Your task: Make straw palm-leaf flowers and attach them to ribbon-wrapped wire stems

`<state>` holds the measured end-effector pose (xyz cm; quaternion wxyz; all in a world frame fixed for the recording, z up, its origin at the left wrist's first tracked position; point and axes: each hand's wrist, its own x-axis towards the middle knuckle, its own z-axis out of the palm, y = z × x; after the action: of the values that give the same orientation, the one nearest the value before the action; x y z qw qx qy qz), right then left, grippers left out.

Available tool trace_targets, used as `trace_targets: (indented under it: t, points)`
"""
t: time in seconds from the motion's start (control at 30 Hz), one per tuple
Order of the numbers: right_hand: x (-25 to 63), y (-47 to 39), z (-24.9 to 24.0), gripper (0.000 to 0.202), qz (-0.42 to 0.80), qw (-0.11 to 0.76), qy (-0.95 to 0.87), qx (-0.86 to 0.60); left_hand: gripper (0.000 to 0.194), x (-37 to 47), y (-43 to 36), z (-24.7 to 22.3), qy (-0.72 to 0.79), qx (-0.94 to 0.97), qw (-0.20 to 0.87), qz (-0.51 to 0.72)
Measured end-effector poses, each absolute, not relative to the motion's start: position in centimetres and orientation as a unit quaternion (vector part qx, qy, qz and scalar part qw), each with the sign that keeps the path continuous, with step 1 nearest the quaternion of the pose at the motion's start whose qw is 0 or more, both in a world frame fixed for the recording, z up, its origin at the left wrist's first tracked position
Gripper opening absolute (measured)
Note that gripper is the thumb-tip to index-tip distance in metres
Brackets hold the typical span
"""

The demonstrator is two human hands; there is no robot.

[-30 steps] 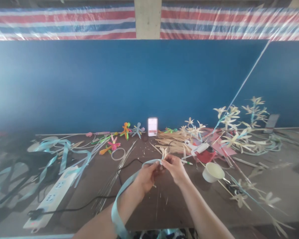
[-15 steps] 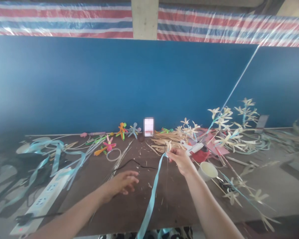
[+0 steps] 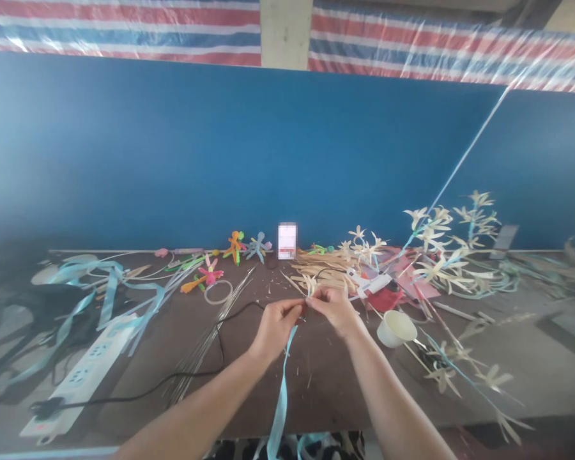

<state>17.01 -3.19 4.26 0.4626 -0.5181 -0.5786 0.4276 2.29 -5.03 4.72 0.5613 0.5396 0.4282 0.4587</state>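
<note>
A light blue ribbon (image 3: 282, 396) hangs from my fingers over the table's front edge to my lap. My left hand (image 3: 278, 326) is closed, pinching the ribbon near its upper end. Right beside it, my right hand (image 3: 333, 306) pinches the base of a small cream flower (image 3: 308, 283), whose narrow petals point up and away from me. The fingertips of both hands meet there, and they hide the join between flower and ribbon.
A glue gun (image 3: 371, 281) lies on red material at right, near a white cup (image 3: 397, 329) and cream flower sprays (image 3: 441, 243). Thin wires (image 3: 206, 348), a black cord (image 3: 158, 383) and a power strip (image 3: 84, 377) lie at left. A phone (image 3: 287, 241) stands at the back.
My left hand has come in from the left, from open to pinching the ribbon beside my right hand. My right hand has shifted slightly left with the flower.
</note>
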Motion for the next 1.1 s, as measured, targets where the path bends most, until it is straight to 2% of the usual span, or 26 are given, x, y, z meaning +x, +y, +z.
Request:
trace_targets:
  t: [0.4,0.73,0.87,1.1]
  points:
    - [16.5,-3.3,3.7,0.024,0.445,0.483,-0.579,-0.483,0.027,2.2,-4.2,4.0,0.411,0.451,0.656,0.445]
    - [16.6,-2.6,3.9,0.025,0.392,0.498,-0.571,-0.522,0.021,2.4,-3.0,4.9,0.399,0.461,0.654,0.448]
    - [16.5,-2.4,3.9,0.025,0.432,0.512,-0.555,-0.493,0.018,2.3,-2.8,5.2,0.395,0.487,0.649,0.431]
    - [16.0,-3.2,4.2,0.025,0.58,0.52,-0.504,-0.373,0.015,2.0,-2.7,5.3,0.412,0.493,0.631,0.434]
